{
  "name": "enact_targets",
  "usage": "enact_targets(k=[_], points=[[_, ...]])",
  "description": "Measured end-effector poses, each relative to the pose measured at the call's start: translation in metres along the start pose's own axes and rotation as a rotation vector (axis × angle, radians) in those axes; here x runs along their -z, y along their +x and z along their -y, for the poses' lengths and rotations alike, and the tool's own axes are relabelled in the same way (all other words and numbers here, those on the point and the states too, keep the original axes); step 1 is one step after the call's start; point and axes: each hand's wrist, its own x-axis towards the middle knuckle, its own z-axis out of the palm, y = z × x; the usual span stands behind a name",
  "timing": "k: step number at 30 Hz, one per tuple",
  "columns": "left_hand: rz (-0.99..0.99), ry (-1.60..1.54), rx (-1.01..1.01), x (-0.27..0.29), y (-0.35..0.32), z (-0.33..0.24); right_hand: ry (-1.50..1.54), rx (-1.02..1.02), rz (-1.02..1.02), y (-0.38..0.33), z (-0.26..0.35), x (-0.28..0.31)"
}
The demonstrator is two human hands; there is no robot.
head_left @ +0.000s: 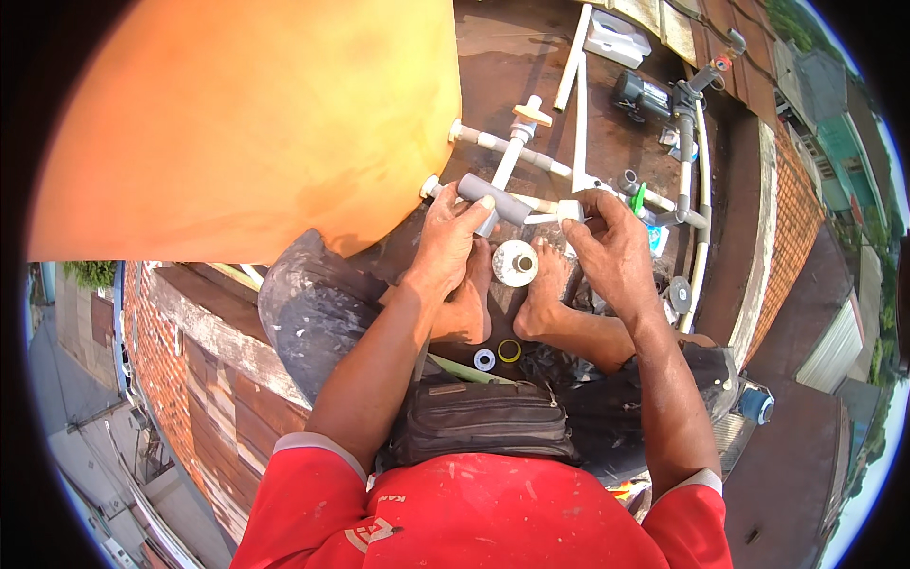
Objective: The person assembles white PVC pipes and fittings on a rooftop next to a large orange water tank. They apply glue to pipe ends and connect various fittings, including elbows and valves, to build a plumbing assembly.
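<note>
My left hand (pixel 444 242) is closed around a grey plastic pipe tee (pixel 495 199), its thumb on top and a short branch pointing down toward me. My right hand (pixel 611 242) pinches a small white cap-like piece (pixel 570 210) between thumb and fingers. From that piece a thin pale stick reaches left toward the tee; whether its tip touches is unclear. Below and between both hands, a white round can (pixel 515 263) with an open neck stands between my bare feet.
A big orange tank (pixel 256 123) fills the upper left. Pipes with a valve (pixel 531 114) run from it toward a pump (pixel 643 97) at the right. A yellow tape roll (pixel 509 351) and a white roll (pixel 484 359) lie near my waist bag (pixel 479 422). Roof edges drop off both sides.
</note>
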Motion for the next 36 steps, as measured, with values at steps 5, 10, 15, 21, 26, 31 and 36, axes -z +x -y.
enact_targets(k=[5,10,15,21,26,31,36], points=[[-0.012,-0.076,-0.023,0.001,0.003,0.0,0.739,-0.448,-0.155,-0.016,-0.033,-0.029],[-0.059,0.008,-0.093,-0.003,-0.002,0.0,-0.276,0.183,-0.23,-0.033,-0.016,-0.038],[-0.123,0.055,-0.164,0.002,0.001,0.001,-0.151,0.027,-0.182,-0.03,-0.018,-0.029],[-0.146,-0.05,-0.1,0.01,0.006,-0.003,-0.622,0.058,0.083,-0.016,-0.064,-0.055],[-0.222,-0.128,-0.084,-0.001,0.003,-0.01,-0.748,0.073,0.267,-0.006,-0.13,-0.105],[-0.216,-0.147,-0.099,0.003,0.003,-0.013,-0.908,0.064,0.309,-0.005,-0.176,-0.136],[-0.219,-0.146,-0.081,0.003,0.003,-0.013,-0.929,0.024,0.303,-0.001,-0.182,-0.143]])
